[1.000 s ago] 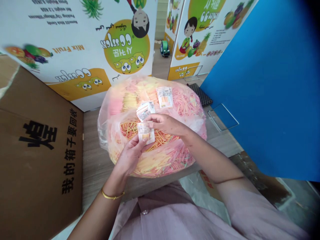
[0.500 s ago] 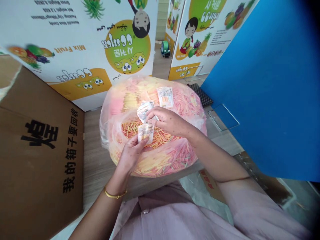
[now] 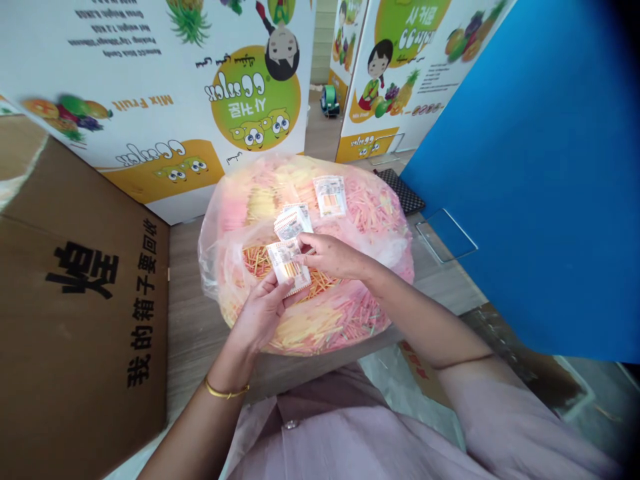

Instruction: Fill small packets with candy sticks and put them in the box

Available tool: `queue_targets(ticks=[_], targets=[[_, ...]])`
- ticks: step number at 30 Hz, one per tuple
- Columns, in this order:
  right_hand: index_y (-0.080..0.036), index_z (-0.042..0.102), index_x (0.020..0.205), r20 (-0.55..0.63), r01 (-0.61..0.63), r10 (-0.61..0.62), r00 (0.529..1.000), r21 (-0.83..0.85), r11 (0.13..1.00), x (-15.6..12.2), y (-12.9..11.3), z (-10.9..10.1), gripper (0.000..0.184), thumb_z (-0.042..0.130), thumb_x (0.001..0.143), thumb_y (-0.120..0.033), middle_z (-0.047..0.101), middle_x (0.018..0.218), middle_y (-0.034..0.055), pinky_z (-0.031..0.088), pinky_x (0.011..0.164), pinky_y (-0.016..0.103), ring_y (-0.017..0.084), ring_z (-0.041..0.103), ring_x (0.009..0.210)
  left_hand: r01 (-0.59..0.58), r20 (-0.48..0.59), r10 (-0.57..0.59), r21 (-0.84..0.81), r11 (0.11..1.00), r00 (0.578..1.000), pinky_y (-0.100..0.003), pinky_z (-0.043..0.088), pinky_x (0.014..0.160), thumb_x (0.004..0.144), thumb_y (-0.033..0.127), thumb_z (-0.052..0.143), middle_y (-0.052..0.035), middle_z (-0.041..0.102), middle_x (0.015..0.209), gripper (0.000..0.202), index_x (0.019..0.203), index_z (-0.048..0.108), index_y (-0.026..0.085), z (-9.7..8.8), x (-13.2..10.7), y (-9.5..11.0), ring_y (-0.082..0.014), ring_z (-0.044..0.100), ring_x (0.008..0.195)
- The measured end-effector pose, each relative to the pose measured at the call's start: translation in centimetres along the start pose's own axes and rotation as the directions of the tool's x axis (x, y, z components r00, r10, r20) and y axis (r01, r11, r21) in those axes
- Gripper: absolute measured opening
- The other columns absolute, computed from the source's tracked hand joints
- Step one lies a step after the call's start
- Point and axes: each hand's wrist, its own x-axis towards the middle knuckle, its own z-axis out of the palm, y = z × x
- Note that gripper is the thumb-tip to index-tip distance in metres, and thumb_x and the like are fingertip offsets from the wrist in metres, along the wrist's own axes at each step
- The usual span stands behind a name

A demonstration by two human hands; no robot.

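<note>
A small candy packet [image 3: 289, 259], white and clear with orange-yellow sticks inside, is pinched at its lower edge by my left hand [image 3: 263, 308]. At its upper right edge, the thumb and fingers of my right hand [image 3: 327, 255] close on the same packet. Below both hands lies a large clear plastic bag [image 3: 235, 260] full of thin pink, yellow and orange candy sticks [image 3: 320, 283], its mouth gaping. A little stack of packets [image 3: 293, 223] rests on the bag just beyond my right hand, and a single packet [image 3: 330, 195] lies farther back.
Printed white cartons [image 3: 165, 100] [image 3: 400, 87] stand behind the bag. To the left is a brown cardboard box [image 3: 85, 300], to the right a blue panel [image 3: 525, 180]. A green tape dispenser [image 3: 329, 101], a black patterned object [image 3: 400, 190] and a wire loop [image 3: 447, 235] sit on the table [image 3: 193, 333].
My right hand has come down from the packet stack to the packet in my left hand and grips its edge. That packet is now raised slightly and tilted.
</note>
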Motion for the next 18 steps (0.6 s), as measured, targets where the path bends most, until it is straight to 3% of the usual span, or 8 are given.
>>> queue_targets(ticks=[2, 5, 8, 11, 14, 16, 18], targets=[[-0.017, 0.06, 0.096, 0.021, 0.04, -0.041, 0.999, 0.045, 0.998, -0.2, 0.2, 0.2, 0.014, 0.058, 0.092, -0.03, 0.066, 0.097, 0.003, 0.047, 0.084, 0.029, 0.015, 0.06, 0.09, -0.015, -0.015, 0.015, 0.022, 1.0, 1.0, -0.047, 0.053, 0.111, 0.079, 0.026, 0.082, -0.0061, 0.076, 0.121, 0.035, 0.113, 0.075, 0.021, -0.1, 0.2, -0.3, -0.0258, 0.068, 0.121], [-0.016, 0.062, 0.11, 0.06, 0.056, -0.066, 0.996, 0.156, 0.986, -0.5, 0.1, 0.4, 0.028, 0.063, 0.09, -0.036, 0.067, 0.108, 0.0051, 0.048, 0.088, 0.03, 0.017, 0.062, 0.098, -0.045, 0.025, 0.043, 0.095, 0.994, 0.999, -0.044, 0.052, 0.112, 0.08, 0.031, 0.082, -0.0069, 0.076, 0.123, 0.035, 0.113, 0.076, 0.02, -0.1, 0.2, -0.5, -0.0258, 0.067, 0.122], [-0.014, 0.066, 0.103, 0.061, 0.028, -0.037, 0.997, 0.133, 0.991, -0.8, 0.0, -0.1, 0.031, 0.064, 0.091, -0.042, 0.069, 0.099, 0.0049, 0.049, 0.084, 0.03, 0.017, 0.063, 0.092, -0.052, 0.033, 0.046, 0.222, 0.974, 0.998, -0.041, 0.051, 0.111, 0.084, 0.038, 0.079, -0.0081, 0.074, 0.129, 0.039, 0.118, 0.075, 0.021, 0.0, 0.0, -0.3, -0.0271, 0.066, 0.126], [-0.015, 0.07, 0.105, -0.151, 0.033, -0.014, 0.988, 0.119, 0.992, -0.8, 0.6, -2.7, 0.03, 0.063, 0.093, -0.041, 0.072, 0.106, 0.0057, 0.05, 0.087, 0.029, 0.017, 0.065, 0.097, -0.051, -0.04, 0.064, 0.282, 0.958, 0.997, -0.042, 0.051, 0.111, 0.082, 0.041, 0.081, -0.0088, 0.068, 0.14, 0.049, 0.127, 0.071, 0.025, -0.1, -0.2, -0.2, -0.0287, 0.062, 0.132], [-0.017, 0.072, 0.109, -0.451, 0.007, 0.016, 0.892, 0.048, 0.999, -0.2, 2.5, -7.1, 0.029, 0.065, 0.092, -0.039, 0.072, 0.118, 0.0076, 0.05, 0.094, 0.032, 0.019, 0.064, 0.106, -0.04, -0.079, 0.066, 0.291, 0.956, 0.995, -0.042, 0.049, 0.112, 0.08, 0.046, 0.082, -0.0095, 0.07, 0.136, 0.051, 0.125, 0.073, 0.025, -0.5, -0.2, -0.3, -0.0275, 0.063, 0.13], [-0.016, 0.073, 0.106, -0.534, -0.051, 0.029, 0.845, -0.028, 0.998, 0.8, 4.1, -9.8, 0.025, 0.064, 0.092, -0.035, 0.072, 0.118, 0.0082, 0.049, 0.096, 0.033, 0.02, 0.064, 0.106, -0.039, -0.085, 0.067, 0.292, 0.956, 0.994, -0.04, 0.049, 0.112, 0.08, 0.048, 0.082, -0.0094, 0.074, 0.129, 0.048, 0.12, 0.075, 0.023, -0.7, -0.1, -0.5, -0.0256, 0.067, 0.123], [-0.014, 0.073, 0.103, -0.531, -0.115, 0.056, 0.846, -0.079, 0.99, 2.0, 5.9, -11.4, 0.023, 0.062, 0.092, -0.031, 0.073, 0.112, 0.0087, 0.049, 0.094, 0.034, 0.02, 0.064, 0.101, -0.045, -0.094, 0.075, 0.288, 0.957, 0.993, -0.039, 0.05, 0.11, 0.08, 0.049, 0.081, -0.0084, 0.075, 0.125, 0.045, 0.117, 0.076, 0.023, -0.8, 0.0, -0.7, -0.0237, 0.069, 0.117]])
